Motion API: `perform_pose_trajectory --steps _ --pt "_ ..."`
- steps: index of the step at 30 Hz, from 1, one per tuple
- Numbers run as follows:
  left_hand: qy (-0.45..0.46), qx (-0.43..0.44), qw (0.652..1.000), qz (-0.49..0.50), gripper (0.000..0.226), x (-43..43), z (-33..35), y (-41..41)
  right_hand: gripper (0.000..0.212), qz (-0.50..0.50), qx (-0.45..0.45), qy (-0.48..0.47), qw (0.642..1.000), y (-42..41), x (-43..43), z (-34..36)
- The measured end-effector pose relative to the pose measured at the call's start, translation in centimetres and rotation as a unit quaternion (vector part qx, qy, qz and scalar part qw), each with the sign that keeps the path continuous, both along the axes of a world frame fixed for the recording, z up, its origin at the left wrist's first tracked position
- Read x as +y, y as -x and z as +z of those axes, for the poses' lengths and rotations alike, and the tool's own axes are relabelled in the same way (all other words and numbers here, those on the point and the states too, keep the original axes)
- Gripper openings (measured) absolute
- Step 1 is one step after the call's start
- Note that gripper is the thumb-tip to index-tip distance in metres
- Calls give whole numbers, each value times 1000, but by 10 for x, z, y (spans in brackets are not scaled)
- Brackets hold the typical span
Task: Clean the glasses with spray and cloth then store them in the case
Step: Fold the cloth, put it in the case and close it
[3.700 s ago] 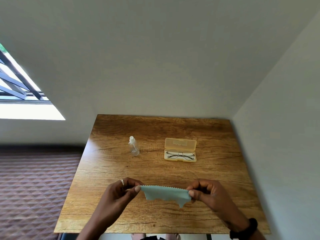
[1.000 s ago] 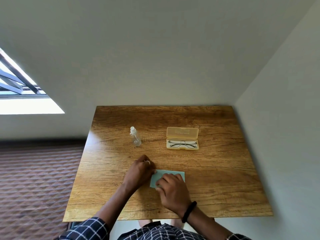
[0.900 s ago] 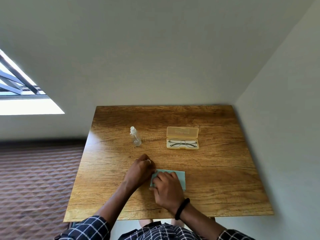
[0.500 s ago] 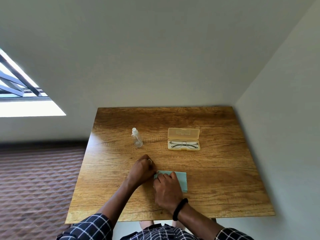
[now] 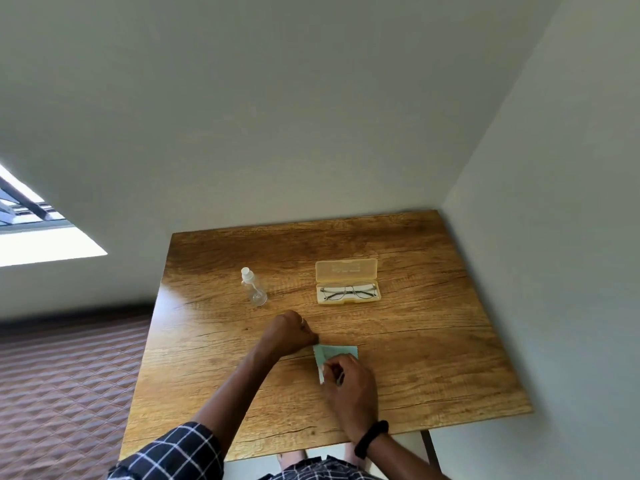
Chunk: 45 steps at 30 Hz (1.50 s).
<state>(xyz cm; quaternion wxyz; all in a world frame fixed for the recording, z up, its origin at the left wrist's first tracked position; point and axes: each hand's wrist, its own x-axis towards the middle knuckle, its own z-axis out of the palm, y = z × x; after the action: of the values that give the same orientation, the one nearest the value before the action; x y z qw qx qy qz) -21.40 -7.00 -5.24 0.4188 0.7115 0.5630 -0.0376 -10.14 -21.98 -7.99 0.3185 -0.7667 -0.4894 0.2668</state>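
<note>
A pale green cloth (image 5: pixel 337 351) lies folded on the wooden table (image 5: pixel 433 358). My right hand (image 5: pixel 349 382) pinches the cloth's near left edge, lifting it slightly. My left hand (image 5: pixel 291 332) is curled just left of the cloth, its fingertips at the cloth's far left corner. Thin-framed glasses (image 5: pixel 348 292) lie in the open yellow case (image 5: pixel 347 282) further back. A small clear spray bottle (image 5: pixel 254 287) stands to the left of the case.
A wall runs along the table's right side and another behind it. Left of the table is patterned brown flooring (image 5: pixel 62 393). The table's near edge is close to my body.
The cloth went from stretched in the air between both hands to folded on the table. In the last half second my right hand drew back toward me along the cloth.
</note>
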Motion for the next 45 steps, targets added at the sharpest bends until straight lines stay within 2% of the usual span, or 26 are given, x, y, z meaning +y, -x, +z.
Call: perform_pose_trajectory --steps 6,12,17,20,26,29,32,35,39,42,45 --pt "17 40 999 -23 24 -5 1 -39 15 -79 24 10 997 -16 -16 -4" --pt "-2 136 988 -71 47 -14 2 -76 2 -113 13 15 993 -28 -24 -9" --pt "-34 194 976 -95 54 -17 0 -87 3 -132 5 37 991 -32 -26 -10" --pt "-42 172 982 -63 52 -19 0 -91 8 -151 12 50 987 -36 -27 -9" --pt "-60 63 996 13 36 -15 1 -82 13 -178 60 45 981 -44 -35 -7" --pt "-82 60 995 12 24 -17 2 -61 13 -169 67 28 983 -48 -41 -7" --pt "-94 79 992 -22 17 -25 -3 -39 12 -113 8 8 994 -50 -45 -8" --pt "-94 71 993 -20 16 -34 -4 -30 3 4 -93 -15 996 -44 -41 -9" --pt "-94 89 992 0 24 -40 -1 -34 25 117 -212 -6 970 -24 -26 -6" --pt "-76 114 991 6 19 -38 0 -38 33 138 -258 37 956 -14 -16 -6" --pt "-58 124 991 6 17 -35 1 -40 28 137 -276 60 950 -12 -11 -8"
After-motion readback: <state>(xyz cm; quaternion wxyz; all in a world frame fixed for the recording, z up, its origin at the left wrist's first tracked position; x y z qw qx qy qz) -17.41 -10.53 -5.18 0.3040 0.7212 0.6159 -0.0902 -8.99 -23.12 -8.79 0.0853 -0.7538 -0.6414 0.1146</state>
